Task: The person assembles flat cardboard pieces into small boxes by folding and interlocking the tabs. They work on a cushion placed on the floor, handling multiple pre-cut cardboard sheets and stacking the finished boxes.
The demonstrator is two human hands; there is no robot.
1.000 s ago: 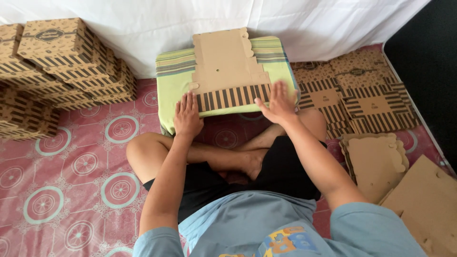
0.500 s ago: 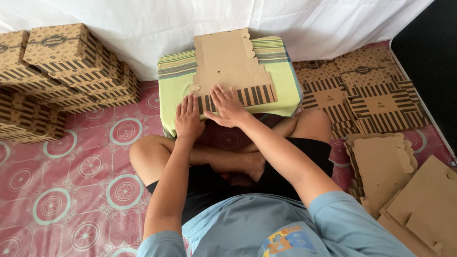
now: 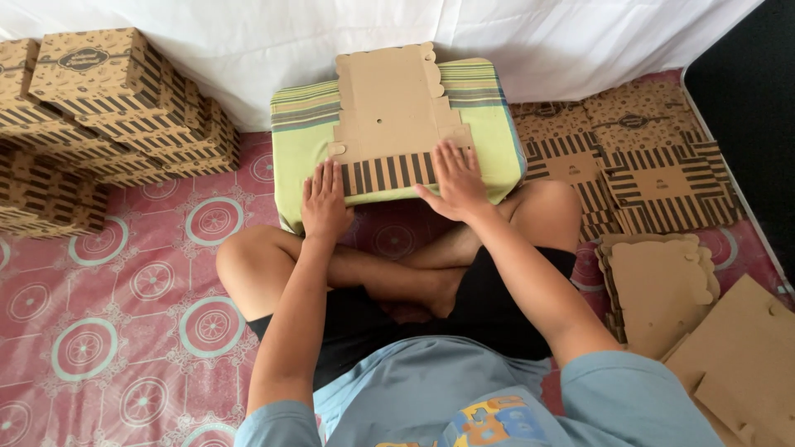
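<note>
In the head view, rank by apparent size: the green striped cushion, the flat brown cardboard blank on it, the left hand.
1. Green striped cushion
2. Flat brown cardboard blank
3. Left hand

- Left hand (image 3: 325, 201): palm down, fingers extended and close together, pointing forward.
- Right hand (image 3: 455, 180): palm down, fingers spread flat, angled slightly inward.
- Both forearms: extended forward over the crossed legs, right forearm slanting leftward, wrists nearly straight.
</note>
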